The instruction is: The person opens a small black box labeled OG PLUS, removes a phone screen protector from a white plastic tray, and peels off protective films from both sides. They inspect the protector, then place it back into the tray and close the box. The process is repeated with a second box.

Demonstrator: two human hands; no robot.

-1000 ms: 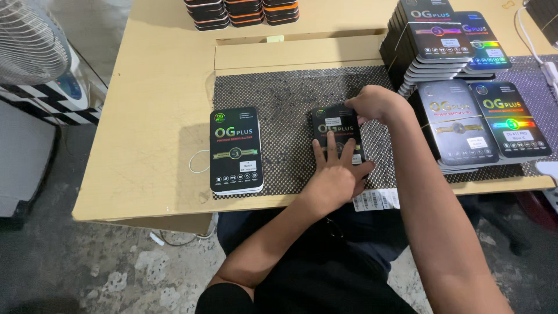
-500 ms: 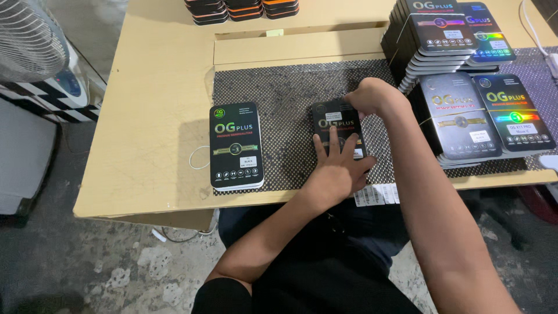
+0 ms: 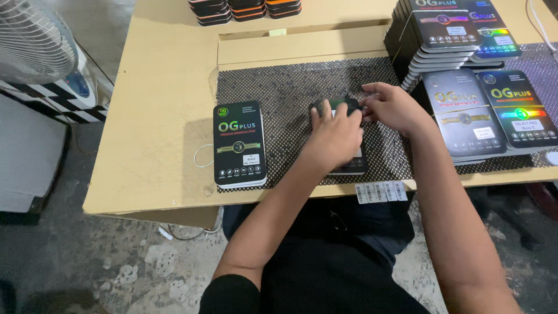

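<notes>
On a dotted black mat [image 3: 279,87] that covers the middle of a tan tabletop [image 3: 163,75], a dark flat box [image 3: 349,166] lies near the front edge of the mat, mostly hidden under two bare hands; the left hand [image 3: 336,135] presses flat on top of the box, fingers spread and not curled around anything, while the right hand [image 3: 392,106] touches the box's far end, fingertips bunched against it (whether that grip pinches a flap or merely rests cannot be told); just left of the box, at the mat's left border, a short stack of black packages [image 3: 239,145] with a green emblem sits squarely; right of the box, tall stacks of dark packages [image 3: 447,35] with rainbow stripes rise, two more packages [image 3: 488,110] lying flat in front of them; a barcode sticker strip [image 3: 381,191] hangs on the tabletop edge just below the box; a white fan [image 3: 35,40] stands well left of the mat.
</notes>
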